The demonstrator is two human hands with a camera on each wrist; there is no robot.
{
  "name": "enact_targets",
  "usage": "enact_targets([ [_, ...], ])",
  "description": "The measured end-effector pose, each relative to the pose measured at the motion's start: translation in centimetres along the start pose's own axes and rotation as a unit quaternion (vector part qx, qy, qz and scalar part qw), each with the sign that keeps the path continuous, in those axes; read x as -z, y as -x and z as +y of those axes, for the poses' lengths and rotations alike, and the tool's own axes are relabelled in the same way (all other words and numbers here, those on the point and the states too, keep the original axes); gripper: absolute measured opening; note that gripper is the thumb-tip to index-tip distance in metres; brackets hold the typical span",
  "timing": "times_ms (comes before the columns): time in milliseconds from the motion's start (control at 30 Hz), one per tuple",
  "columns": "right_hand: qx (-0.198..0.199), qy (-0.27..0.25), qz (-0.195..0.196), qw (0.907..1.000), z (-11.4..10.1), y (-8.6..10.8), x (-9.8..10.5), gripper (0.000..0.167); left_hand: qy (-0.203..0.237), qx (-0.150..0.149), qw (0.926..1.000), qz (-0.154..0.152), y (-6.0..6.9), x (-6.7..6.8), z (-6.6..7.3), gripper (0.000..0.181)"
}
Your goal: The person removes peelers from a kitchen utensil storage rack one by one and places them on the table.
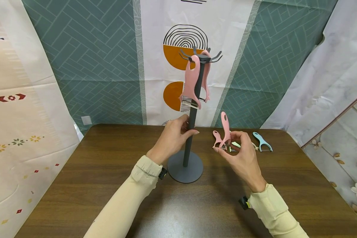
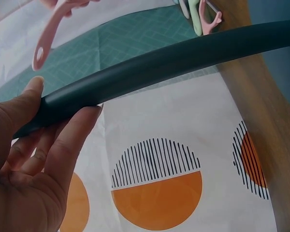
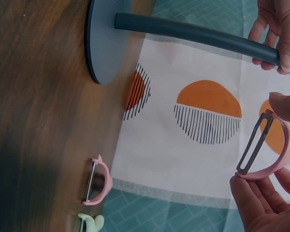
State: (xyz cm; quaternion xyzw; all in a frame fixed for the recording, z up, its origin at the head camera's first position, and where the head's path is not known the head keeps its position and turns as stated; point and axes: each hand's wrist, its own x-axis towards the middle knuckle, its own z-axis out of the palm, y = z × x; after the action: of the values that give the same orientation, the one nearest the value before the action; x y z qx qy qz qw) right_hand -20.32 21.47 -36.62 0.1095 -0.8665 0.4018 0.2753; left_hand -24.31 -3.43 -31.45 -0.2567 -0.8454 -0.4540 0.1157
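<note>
My left hand (image 1: 172, 137) holds the dark grey pole of an upright hook stand (image 1: 186, 155), thumb on one side and fingers on the other. To the right of the pole, my right hand (image 1: 242, 158) pinches a pink peeler (image 1: 226, 127) by its head, handle pointing up. The right wrist view shows the slotted metal blade of this peeler (image 3: 282, 157) between thumb and fingers. One pink peeler (image 1: 191, 77) hangs by its handle hole at the stand's front left. Another pink peeler (image 1: 207, 72) hangs behind the pole.
Behind my right hand, a pink peeler (image 1: 216, 136), a green peeler (image 1: 235, 144) and a blue peeler (image 1: 260, 138) lie on the brown wooden table (image 1: 107, 158); the hand partly hides this group. A patterned curtain (image 1: 107, 66) hangs behind the table.
</note>
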Motion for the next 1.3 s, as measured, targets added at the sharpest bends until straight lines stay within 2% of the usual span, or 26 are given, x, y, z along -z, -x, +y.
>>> enact_targets([
  [467,0.007,0.0,-0.008,1.0,0.7,0.5,-0.2,0.061,-0.017,0.007,0.9998,0.011,0.0,0.0,-0.1,0.025],
  [700,-0.011,-0.002,-0.018,0.9998,0.8,0.7,-0.4,0.061,-0.018,0.005,0.9997,0.015,0.1,-0.1,-0.1,0.025],
  [1300,-0.038,0.047,-0.034,0.9976,1.6,1.3,-0.6,0.059,-0.02,0.009,0.9995,0.023,0.1,-0.1,-0.1,0.026],
])
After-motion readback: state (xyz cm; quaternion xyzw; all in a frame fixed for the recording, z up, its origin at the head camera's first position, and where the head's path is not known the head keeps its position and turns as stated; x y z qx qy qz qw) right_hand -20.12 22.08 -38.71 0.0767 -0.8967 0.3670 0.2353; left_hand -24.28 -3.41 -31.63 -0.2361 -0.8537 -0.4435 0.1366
